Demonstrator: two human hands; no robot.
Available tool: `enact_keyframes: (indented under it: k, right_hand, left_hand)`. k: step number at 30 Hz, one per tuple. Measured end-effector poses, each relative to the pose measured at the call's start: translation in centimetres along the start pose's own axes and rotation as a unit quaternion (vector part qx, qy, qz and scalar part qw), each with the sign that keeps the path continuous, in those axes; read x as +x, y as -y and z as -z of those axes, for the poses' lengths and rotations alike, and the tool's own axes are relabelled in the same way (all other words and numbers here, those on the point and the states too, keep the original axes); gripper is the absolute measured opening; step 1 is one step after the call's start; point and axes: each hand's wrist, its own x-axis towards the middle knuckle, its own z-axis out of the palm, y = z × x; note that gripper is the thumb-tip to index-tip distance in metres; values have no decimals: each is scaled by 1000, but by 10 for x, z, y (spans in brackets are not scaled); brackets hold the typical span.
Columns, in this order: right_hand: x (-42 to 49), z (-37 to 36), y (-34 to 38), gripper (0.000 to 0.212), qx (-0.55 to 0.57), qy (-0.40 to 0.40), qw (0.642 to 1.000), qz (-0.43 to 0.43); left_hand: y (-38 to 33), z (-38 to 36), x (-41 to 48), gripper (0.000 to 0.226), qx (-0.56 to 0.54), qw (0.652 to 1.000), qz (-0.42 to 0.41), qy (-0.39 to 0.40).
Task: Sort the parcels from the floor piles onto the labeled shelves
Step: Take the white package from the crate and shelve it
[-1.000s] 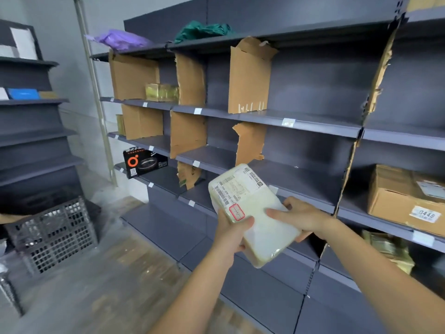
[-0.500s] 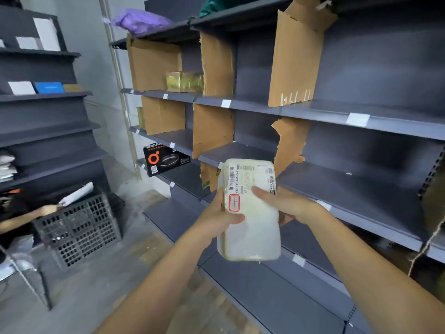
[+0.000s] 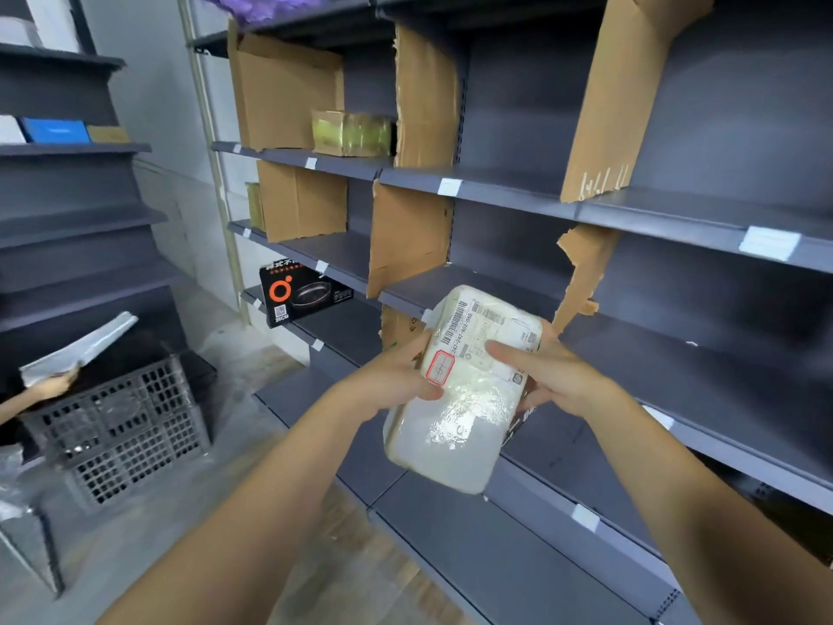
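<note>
Grips a white, film-wrapped parcel (image 3: 459, 399) from both sides at the centre of view, clear of the shelves, label end tilted up toward 1 o'clock.

At the parcel's 9 o'clock edge, left hand (image 3: 396, 381): thumb pressed on the front just below a red-framed stamp, other fingers curled behind and hidden.

At its 3 o'clock edge, right hand (image 3: 554, 376): one digit laid flat across the printed label, the rest wrapped round the back, only tips showing past the edge.

Barcode and rows of print on the label, mostly too small to read. Something dark with red print under the parcel's 4 o'clock corner, hard to make out.

Directly behind, from 6 to 2 o'clock, dark grey shelving (image 3: 676, 367) with white tags (image 3: 768, 242) on the front lips, writing illegible, and torn cardboard dividers (image 3: 408, 236) standing upright between bays.

At 10 o'clock on a lower shelf, a black box (image 3: 302, 293) with an orange ring. Higher, toward 11 o'clock, a yellow-green wrapped box (image 3: 351, 133).

At 8 o'clock on the floor, a grey slotted crate (image 3: 126, 426). Above it at 9 o'clock, another person's hand (image 3: 54, 383), arm cut off by the frame, holding a flat grey packet (image 3: 81, 347).
</note>
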Motion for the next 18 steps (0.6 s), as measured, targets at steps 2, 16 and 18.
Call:
enact_keyframes:
  k: [2,16,18]
  right_hand:
    - [5,-9,3,69,12,-26,1000,6]
    - [44,-96,-4,75,208,-222,953,4]
    - [45,-103,-6,74,194,-228,954,-19]
  left_hand:
    - [5,16,6,72,6,1000,-14,3]
    - [66,118,48,20,-138,986,22,-88]
    - [73,124,50,15,-136,986,0,-100]
